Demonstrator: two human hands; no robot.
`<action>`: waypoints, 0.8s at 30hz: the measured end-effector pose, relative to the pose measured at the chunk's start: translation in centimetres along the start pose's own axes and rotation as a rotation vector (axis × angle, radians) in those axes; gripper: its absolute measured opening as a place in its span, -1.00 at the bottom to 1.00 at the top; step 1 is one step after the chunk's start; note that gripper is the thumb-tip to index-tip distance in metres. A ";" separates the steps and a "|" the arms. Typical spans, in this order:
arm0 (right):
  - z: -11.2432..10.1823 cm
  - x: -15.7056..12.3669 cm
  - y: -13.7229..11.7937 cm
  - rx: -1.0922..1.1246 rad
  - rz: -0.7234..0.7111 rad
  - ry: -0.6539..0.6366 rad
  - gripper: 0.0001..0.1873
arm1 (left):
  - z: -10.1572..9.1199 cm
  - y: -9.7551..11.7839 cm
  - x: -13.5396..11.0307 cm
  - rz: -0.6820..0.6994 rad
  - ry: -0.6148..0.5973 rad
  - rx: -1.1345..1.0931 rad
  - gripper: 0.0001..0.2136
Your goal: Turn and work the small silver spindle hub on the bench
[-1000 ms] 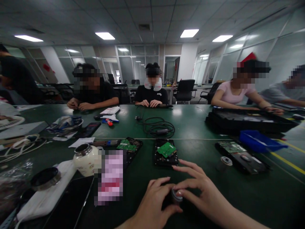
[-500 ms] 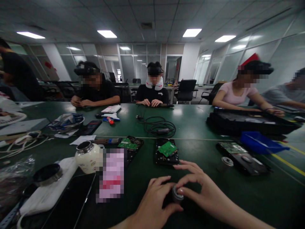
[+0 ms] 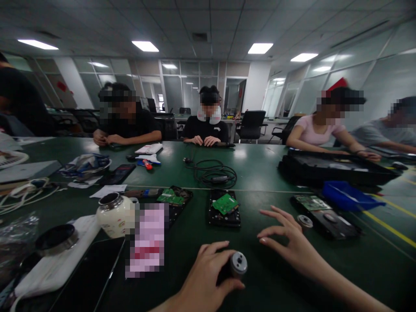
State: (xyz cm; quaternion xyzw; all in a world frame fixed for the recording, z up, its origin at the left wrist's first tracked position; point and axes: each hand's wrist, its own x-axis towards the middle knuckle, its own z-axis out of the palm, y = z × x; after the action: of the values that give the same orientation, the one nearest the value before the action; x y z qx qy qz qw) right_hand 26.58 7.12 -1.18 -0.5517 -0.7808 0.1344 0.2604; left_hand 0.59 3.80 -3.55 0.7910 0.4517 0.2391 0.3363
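A: Entry one, left hand [image 3: 204, 279]?
B: Closed round a metal cylinder [image 3: 238, 263], by the surface's [image 3: 260, 169] near edge.
A: Entry two, right hand [image 3: 289, 245]?
B: Fingers spread wide, held nothing, near the metal cylinder.

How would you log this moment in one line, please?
left hand: grips metal cylinder | right hand: open, apart from it, near small disc
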 end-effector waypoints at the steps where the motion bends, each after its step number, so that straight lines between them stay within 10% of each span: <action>1: -0.4 -0.1 -1.0 0.038 -0.030 0.027 -0.88 | 0.1 -0.1 0.0 0.004 0.005 0.002 -0.56; 8: 0.1 -0.5 -6.6 0.193 -0.112 -0.109 -0.92 | 0.3 -0.2 -0.1 0.044 0.020 0.017 -0.59; 24: 0.8 0.0 -6.4 0.173 -0.096 -0.153 -0.90 | 0.4 -0.3 -0.1 0.057 0.036 -0.011 -0.59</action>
State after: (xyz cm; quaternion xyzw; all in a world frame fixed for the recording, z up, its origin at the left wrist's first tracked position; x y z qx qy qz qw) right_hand 21.04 4.87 1.37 -0.4774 -0.8094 0.2303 0.2528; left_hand 0.66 3.68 -4.00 0.7972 0.4338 0.2653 0.3253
